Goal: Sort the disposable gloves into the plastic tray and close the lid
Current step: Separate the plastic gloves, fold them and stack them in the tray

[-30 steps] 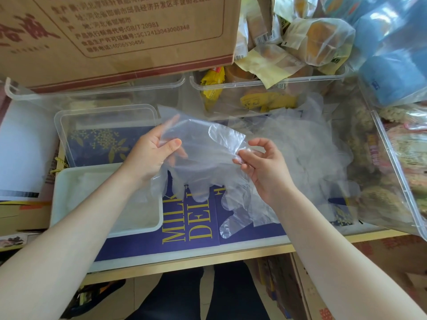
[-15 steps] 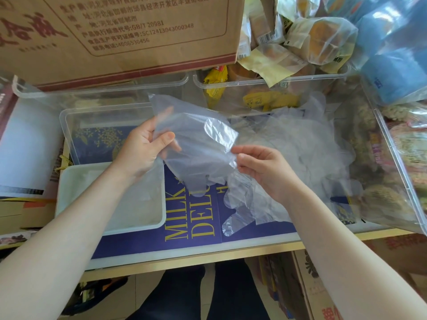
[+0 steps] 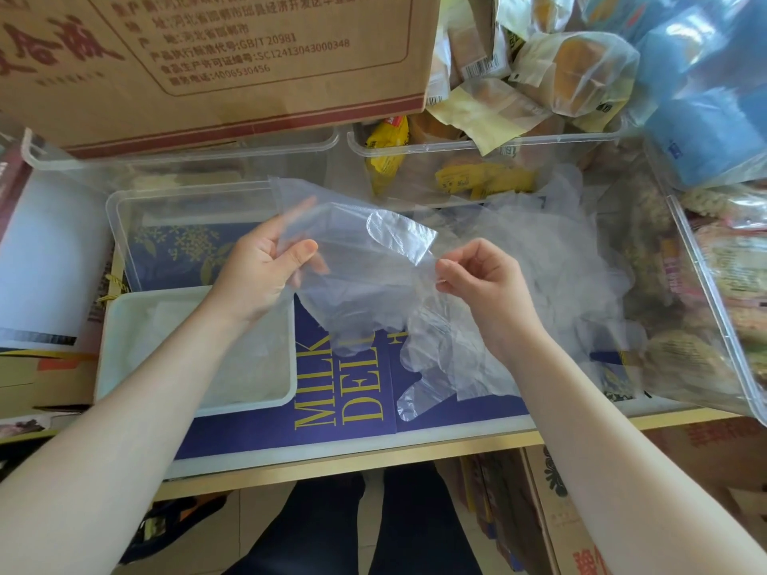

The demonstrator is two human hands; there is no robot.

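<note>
Your right hand point(image 3: 483, 280) has curled tighter and now pinches the clear glove point(image 3: 365, 267) at its right edge. Your left hand point(image 3: 261, 271) has drawn that glove flatter, its fingers bunching lower.

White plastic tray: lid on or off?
Off: the white plastic tray lies open-topped, gloves visible inside; the clear lid rests behind it.

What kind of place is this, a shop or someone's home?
Probably a stockroom or small shop's back room: a printed shipping carton, clear bins heaped with wrapped snacks, and more boxes under the table.
</note>
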